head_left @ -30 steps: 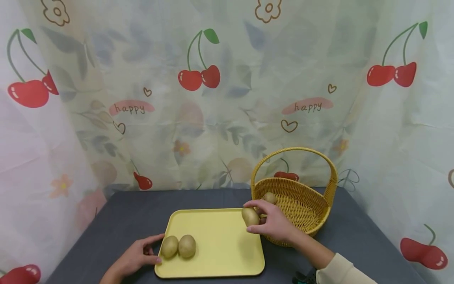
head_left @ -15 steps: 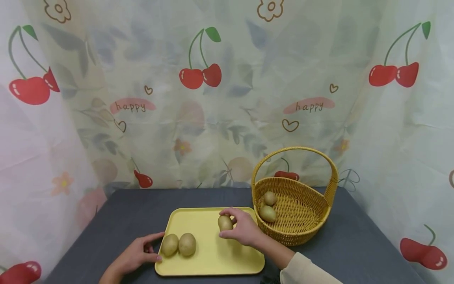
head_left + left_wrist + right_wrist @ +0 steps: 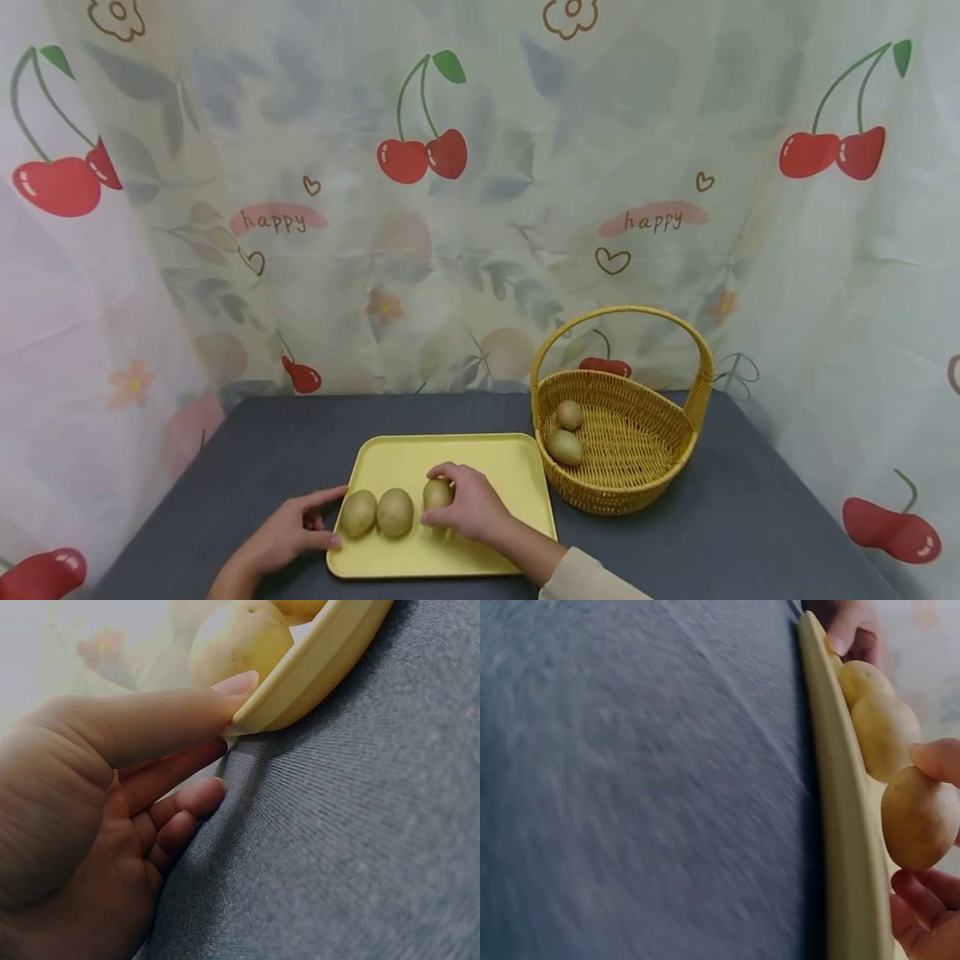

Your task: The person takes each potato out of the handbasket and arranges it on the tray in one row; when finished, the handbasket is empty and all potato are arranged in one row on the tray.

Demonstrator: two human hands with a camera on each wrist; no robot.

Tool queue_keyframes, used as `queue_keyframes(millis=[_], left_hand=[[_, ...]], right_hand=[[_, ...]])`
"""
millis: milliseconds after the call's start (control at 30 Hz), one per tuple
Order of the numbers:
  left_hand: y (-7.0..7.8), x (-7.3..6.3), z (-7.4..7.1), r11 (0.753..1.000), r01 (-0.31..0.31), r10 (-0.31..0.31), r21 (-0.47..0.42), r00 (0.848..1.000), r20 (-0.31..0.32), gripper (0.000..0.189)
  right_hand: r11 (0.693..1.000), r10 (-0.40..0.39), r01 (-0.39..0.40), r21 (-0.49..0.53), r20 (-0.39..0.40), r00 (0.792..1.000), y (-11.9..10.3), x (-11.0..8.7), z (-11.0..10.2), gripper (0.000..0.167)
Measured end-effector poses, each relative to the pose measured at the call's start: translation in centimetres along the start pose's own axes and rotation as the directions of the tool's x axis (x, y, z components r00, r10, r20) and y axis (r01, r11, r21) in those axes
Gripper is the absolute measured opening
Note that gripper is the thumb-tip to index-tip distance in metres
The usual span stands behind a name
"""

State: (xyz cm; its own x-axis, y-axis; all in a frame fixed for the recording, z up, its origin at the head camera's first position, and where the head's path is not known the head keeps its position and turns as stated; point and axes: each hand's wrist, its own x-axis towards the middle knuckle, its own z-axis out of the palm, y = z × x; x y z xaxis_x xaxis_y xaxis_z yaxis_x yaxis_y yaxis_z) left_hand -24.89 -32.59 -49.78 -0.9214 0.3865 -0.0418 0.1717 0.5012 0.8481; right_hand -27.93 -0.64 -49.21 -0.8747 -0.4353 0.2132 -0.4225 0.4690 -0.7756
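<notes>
My right hand (image 3: pixel 474 502) pinches a potato (image 3: pixel 437 494) between thumb and fingers, low over the middle of a yellow tray (image 3: pixel 495 554). Two more potatoes, the left one (image 3: pixel 358 512) and the right one (image 3: pixel 395 512), sit side by side at the tray's left end. The right wrist view shows the held potato (image 3: pixel 919 817) close to this pair. At the tray's left edge is my left hand (image 3: pixel 288 533), its thumb and extended index finger touching the rim. In the left wrist view its thumb (image 3: pixel 172 720) lies against the rim, the other fingers loosely bent below.
A wicker basket (image 3: pixel 637 492) with a tall handle stands to the right of the tray. Inside, at its left, lie two potatoes, a smaller one (image 3: pixel 570 414) and a larger one (image 3: pixel 565 447). A dark grey cloth (image 3: pixel 450 410) covers the table; a cherry-print curtain (image 3: pixel 480 250) surrounds it.
My right hand has carried the potato leftward from the basket's near-left rim, across the tray, to just right of the two potatoes. My left hand has stayed at the tray's edge.
</notes>
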Motion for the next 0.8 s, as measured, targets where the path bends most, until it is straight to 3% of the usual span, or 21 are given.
queue_keyframes(millis=[267, 800], left_hand=[[0.0, 0.0, -0.1, 1.000, 0.018, -0.017, -0.013, 1.000, 0.003, 0.073], [-0.2, 0.1, -0.1, 1.000, 0.009, -0.009, -0.002, 1.000, 0.006, 0.073]], right_hand=[[0.993, -0.063, 0.060, -0.104, -0.024, 0.998, -0.3, -0.1, 1.3, 0.054], [0.973, -0.072, 0.076, -0.218, 0.027, 0.997, -0.7, -0.7, 1.2, 0.068]])
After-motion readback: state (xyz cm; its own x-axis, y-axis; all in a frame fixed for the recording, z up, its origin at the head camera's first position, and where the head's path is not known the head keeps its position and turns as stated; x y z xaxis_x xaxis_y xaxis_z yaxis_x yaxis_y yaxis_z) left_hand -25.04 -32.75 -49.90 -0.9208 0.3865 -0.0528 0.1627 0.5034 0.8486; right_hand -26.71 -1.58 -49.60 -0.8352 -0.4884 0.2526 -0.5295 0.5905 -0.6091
